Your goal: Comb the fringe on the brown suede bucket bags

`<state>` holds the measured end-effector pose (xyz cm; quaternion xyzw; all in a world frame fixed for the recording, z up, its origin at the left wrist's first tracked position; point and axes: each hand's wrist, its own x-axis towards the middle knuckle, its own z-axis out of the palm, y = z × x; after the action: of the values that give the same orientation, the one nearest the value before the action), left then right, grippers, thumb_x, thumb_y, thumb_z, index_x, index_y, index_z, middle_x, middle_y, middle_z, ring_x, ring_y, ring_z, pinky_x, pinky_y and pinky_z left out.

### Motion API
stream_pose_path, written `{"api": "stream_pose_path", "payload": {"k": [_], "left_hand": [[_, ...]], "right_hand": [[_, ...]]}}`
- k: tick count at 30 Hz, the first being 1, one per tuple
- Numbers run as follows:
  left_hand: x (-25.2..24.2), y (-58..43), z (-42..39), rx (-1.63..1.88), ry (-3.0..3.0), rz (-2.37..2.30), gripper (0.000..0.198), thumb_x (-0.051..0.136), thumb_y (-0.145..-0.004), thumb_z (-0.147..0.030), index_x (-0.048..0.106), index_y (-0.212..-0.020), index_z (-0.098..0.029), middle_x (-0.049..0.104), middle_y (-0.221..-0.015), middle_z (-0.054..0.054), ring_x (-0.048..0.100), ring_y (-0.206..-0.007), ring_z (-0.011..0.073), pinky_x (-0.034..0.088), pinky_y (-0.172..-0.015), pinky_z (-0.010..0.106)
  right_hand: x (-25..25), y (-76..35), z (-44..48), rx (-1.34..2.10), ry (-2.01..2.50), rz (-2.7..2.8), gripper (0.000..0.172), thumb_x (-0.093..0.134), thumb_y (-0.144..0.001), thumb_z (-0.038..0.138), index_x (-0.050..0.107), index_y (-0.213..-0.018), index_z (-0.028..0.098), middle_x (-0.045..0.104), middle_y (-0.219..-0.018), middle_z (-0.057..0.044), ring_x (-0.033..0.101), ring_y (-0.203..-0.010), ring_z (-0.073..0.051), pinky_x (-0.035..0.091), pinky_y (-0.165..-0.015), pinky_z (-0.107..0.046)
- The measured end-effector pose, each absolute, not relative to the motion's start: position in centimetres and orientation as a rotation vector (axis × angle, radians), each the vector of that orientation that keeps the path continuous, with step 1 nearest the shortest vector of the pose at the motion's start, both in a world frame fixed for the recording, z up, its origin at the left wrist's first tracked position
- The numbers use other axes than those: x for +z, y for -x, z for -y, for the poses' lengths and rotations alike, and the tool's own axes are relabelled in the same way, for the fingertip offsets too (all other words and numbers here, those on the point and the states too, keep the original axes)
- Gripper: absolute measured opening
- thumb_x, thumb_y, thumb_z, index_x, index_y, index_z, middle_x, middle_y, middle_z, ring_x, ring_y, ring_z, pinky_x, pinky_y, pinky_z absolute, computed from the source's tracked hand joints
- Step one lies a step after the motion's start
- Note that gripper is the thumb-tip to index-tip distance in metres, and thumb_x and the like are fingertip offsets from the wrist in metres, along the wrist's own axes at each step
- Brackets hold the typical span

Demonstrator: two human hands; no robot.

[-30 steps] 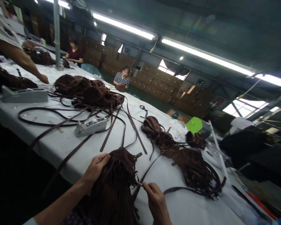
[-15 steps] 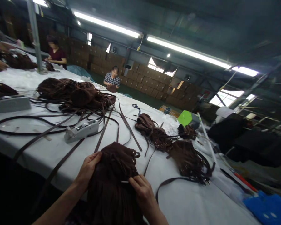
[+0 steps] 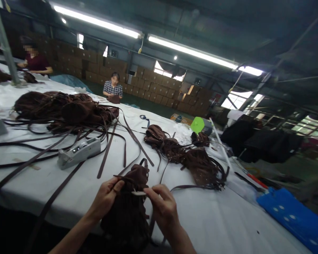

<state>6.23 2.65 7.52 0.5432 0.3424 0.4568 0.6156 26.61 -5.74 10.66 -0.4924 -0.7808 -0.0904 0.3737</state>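
A dark brown soft bag with straps hangs in front of me at the table's near edge. My left hand is closed on the bag's upper edge, thumb and fingers pinching the fabric. My right hand pinches a small, pale, pointed tool whose exact kind I cannot make out. Its tip lies against the bag's upper part, just right of my left hand. The bag's lower part is dark and partly out of sight.
Brown bags with long straps pile up on the white-covered table at left and right. A grey tape dispenser stands left of my hands. A blue plastic piece lies at right. Two people work across the table.
My view has swung to the right. The bag has been turned and bunched, so a strap loop now stands up at its top. The pale tool shows more clearly in my right hand.
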Motion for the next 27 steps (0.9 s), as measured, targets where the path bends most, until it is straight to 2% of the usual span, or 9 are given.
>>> {"api": "stream_pose_path", "payload": {"k": [4, 7, 11, 13, 17, 20, 23, 27], "left_hand": [[7.1, -5.5, -2.3, 1.064, -1.188, -0.819, 0.037, 0.063, -0.076, -0.045, 0.069, -0.097, -0.015, 0.069, -0.077, 0.004, 0.061, -0.069, 0.0186, 0.047, -0.059, 0.025], [6.3, -4.2, -2.8, 1.127, -0.945, -0.806, 0.038, 0.067, -0.073, -0.045, 0.067, -0.097, -0.015, 0.07, -0.084, 0.005, 0.063, -0.073, 0.0189, 0.049, -0.065, 0.026], [5.2, -3.1, -4.0, 1.262, -0.72, -0.877, 0.048, 0.071, -0.067, -0.048, 0.064, -0.101, -0.015, 0.071, -0.084, 0.005, 0.065, -0.074, 0.0201, 0.051, -0.064, 0.028], [4.6, -3.6, -4.5, 1.303, -0.681, -0.868, 0.052, 0.071, -0.067, -0.049, 0.063, -0.104, -0.015, 0.071, -0.085, 0.004, 0.066, -0.075, 0.0206, 0.052, -0.065, 0.029], [2.2, -5.3, -4.1, 1.237, -0.691, -0.831, 0.05, 0.07, -0.068, -0.049, 0.062, -0.104, -0.015, 0.071, -0.087, 0.005, 0.066, -0.081, 0.022, 0.052, -0.07, 0.031], [0.6, -5.1, -3.4, 1.122, -0.792, -0.857, 0.044, 0.071, -0.068, -0.046, 0.064, -0.098, -0.015, 0.071, -0.092, 0.007, 0.065, -0.088, 0.0238, 0.052, -0.075, 0.031], [1.0, -3.2, -3.7, 1.078, -0.931, -0.887, 0.04, 0.069, -0.07, -0.042, 0.064, -0.097, -0.014, 0.07, -0.094, 0.008, 0.064, -0.091, 0.0248, 0.05, -0.079, 0.033], [5.5, -2.3, -6.2, 1.211, -1.336, -1.125, 0.043, 0.06, -0.075, -0.044, 0.06, -0.107, -0.014, 0.066, -0.106, 0.011, 0.061, -0.099, 0.0268, 0.047, -0.086, 0.036]], "right_hand": [[9.5, -23.2, 3.3, -0.212, 1.29, 2.16, 0.031, 0.043, -0.087, 0.007, 0.062, -0.104, 0.023, 0.058, -0.085, -0.004, 0.049, -0.077, -0.016, 0.042, -0.069, -0.028], [5.0, -24.9, 4.1, -0.185, 1.361, 2.274, 0.028, 0.044, -0.084, 0.004, 0.063, -0.095, 0.021, 0.058, -0.081, -0.003, 0.049, -0.076, -0.016, 0.041, -0.066, -0.026], [-0.4, -30.7, 7.6, -0.277, 1.44, 2.267, 0.027, 0.039, -0.088, 0.01, 0.063, -0.09, 0.021, 0.055, -0.068, -0.002, 0.049, -0.062, -0.015, 0.04, -0.055, -0.024], [-1.2, -33.0, 9.2, -0.259, 1.528, 2.136, 0.031, 0.034, -0.092, 0.015, 0.063, -0.094, 0.021, 0.056, -0.067, -0.002, 0.053, -0.06, -0.014, 0.043, -0.055, -0.023], [0.4, -32.9, 9.9, -0.139, 1.706, 1.698, 0.031, 0.036, -0.095, 0.032, 0.059, -0.11, 0.019, 0.067, -0.085, -0.008, 0.064, -0.073, -0.017, 0.051, -0.063, -0.024], [0.8, -29.9, 8.9, 0.008, 1.804, 1.451, 0.038, 0.036, -0.095, 0.04, 0.055, -0.116, 0.016, 0.07, -0.082, -0.007, 0.067, -0.066, -0.018, 0.051, -0.056, -0.023], [-1.2, -27.2, 8.1, 0.099, 1.848, 1.496, 0.041, 0.029, -0.096, 0.04, 0.053, -0.12, 0.017, 0.071, -0.076, -0.005, 0.067, -0.059, -0.019, 0.049, -0.051, -0.024], [-5.3, -26.0, 8.5, 0.023, 1.9, 1.704, 0.04, 0.028, -0.095, 0.026, 0.05, -0.127, 0.02, 0.071, -0.075, -0.005, 0.068, -0.057, -0.02, 0.048, -0.046, -0.024]]}}
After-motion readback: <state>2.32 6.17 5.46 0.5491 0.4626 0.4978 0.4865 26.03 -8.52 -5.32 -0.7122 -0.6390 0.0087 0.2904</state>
